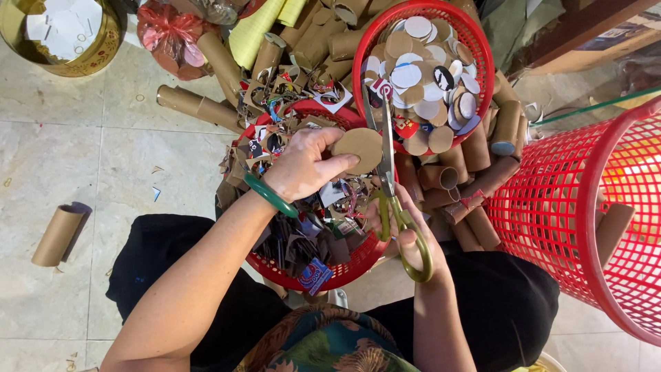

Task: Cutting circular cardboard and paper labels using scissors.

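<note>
My left hand (pixel 308 165), with a green bangle at the wrist, pinches a round brown cardboard disc (pixel 359 148) by its left edge. In my right hand (pixel 407 231) are scissors with olive-green handles (pixel 392 207); their long blades run up along the right edge of the disc. Both hands hover over a red basket (pixel 344 270) heaped with cardboard offcuts.
A second red basket (pixel 475 41) behind holds several cut round discs. Brown cardboard tubes (pixel 475 172) lie piled between the baskets and further back. A tall red mesh basket (pixel 585 207) stands at right. One loose tube (pixel 57 235) lies on the tiled floor at left. A gold tin (pixel 96 55) sits top left.
</note>
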